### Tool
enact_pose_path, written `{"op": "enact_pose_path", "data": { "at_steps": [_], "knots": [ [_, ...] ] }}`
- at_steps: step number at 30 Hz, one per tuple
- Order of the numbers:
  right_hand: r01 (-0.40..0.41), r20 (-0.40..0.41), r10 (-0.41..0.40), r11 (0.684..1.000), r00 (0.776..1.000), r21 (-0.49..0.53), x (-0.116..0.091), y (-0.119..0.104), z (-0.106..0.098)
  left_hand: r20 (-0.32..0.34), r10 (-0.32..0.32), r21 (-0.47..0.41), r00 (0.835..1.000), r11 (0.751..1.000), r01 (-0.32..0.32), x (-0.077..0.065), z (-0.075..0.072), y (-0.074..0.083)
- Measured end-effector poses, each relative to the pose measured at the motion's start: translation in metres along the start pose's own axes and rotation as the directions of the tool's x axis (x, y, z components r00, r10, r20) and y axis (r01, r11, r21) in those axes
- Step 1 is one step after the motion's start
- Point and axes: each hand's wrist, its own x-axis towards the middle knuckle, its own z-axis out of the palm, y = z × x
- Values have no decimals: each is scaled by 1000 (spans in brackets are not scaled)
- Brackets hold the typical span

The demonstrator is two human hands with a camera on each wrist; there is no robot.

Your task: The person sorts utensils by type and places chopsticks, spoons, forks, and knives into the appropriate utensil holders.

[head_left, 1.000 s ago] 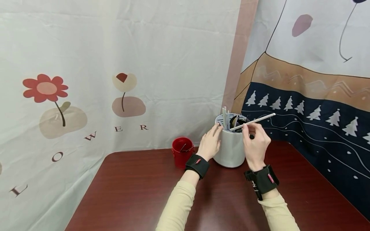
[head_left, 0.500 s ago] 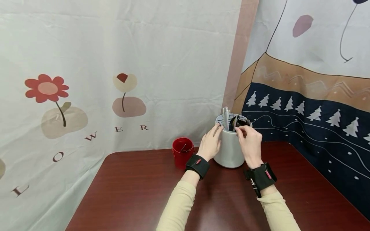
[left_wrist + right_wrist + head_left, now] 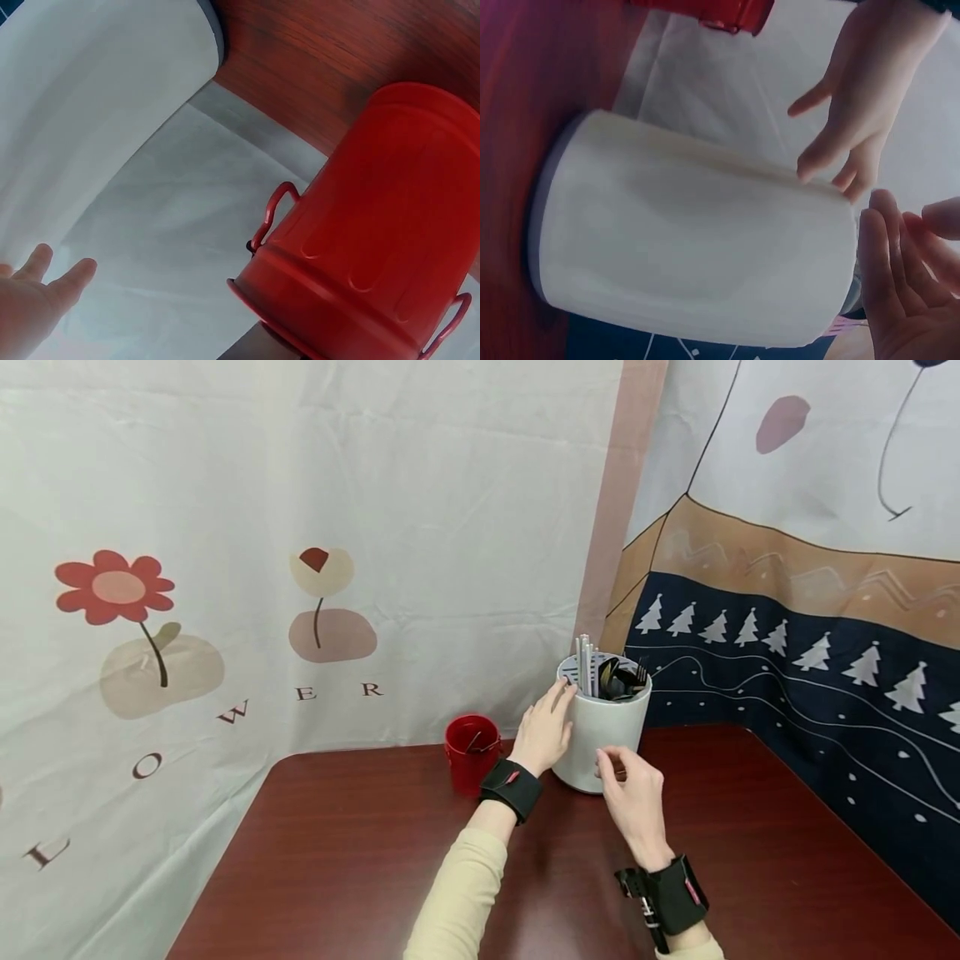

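A white cylindrical utensil holder (image 3: 611,727) stands upright near the back of the table. Pale chopstick-like sticks (image 3: 584,667) stand in its left part, with dark spoons (image 3: 618,681) and a fork (image 3: 641,676) to their right. My left hand (image 3: 543,732) touches the holder's upper left side with extended fingers; the right wrist view shows these fingers at its rim. In front of the holder, lower down, is my right hand (image 3: 634,797), fingers loosely bent and nothing held. The holder's smooth side (image 3: 697,240) fills much of the right wrist view.
Left of the holder stands a small red bucket (image 3: 471,770) with side handles and thin metal pieces inside. Both stand on a dark red-brown table (image 3: 360,852). A printed cloth (image 3: 450,527) hangs behind the table, with a dark tree-patterned part on the right.
My right hand first held a pale stick slanted over the holder, then lowered it upright among the utensils. It has let go and moved down toward me. My left hand stayed put.
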Motion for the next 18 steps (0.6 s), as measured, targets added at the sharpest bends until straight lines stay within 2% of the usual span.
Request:
{"op": "enact_pose_path", "data": {
  "at_steps": [4, 8, 12, 15, 18],
  "knots": [
    [43, 17, -43, 999, 999, 14, -7, -5, 3, 33, -21, -30, 999, 999, 22, -1, -4, 0],
    [60, 14, -60, 998, 998, 25, -11, -8, 4, 75, -42, -112, 996, 992, 50, -5, -7, 0],
    [74, 27, -74, 997, 997, 12, -14, -10, 5, 69, -46, -176, 997, 983, 57, -12, -15, 3],
    [76, 40, -76, 997, 996, -3, -15, -13, 4, 40, -43, -205, 998, 977, 50, -28, -27, 6],
    [71, 70, -69, 997, 995, -34, -16, -16, 3, 10, -73, -242, 997, 967, 73, -55, -39, 8]
  ]
}}
